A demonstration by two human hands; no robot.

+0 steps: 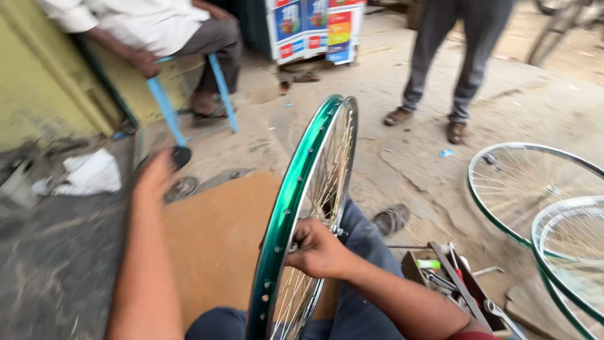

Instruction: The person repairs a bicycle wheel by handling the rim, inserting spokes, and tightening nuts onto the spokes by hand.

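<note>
One view, head camera. Green wheel rim point(296, 208) stands upright on edge across the lap, near centre. Right hand point(318, 249) is closed around its spokes. Left hand point(157, 176) reaches far left, blurred; grip unreadable. Risk: single-hand support lets the rim tip or roll; fingers could pinch between spokes.

The wheel point(302, 208) is a bicycle rim with a glossy green outer band, a silver inner edge and thin metal spokes. It stands upright on edge, seen nearly edge-on, running from the near centre of the scene up toward the far centre. Small spoke holes dot the green band. Its lower part rests between the person's knees, above a brown board.
</note>
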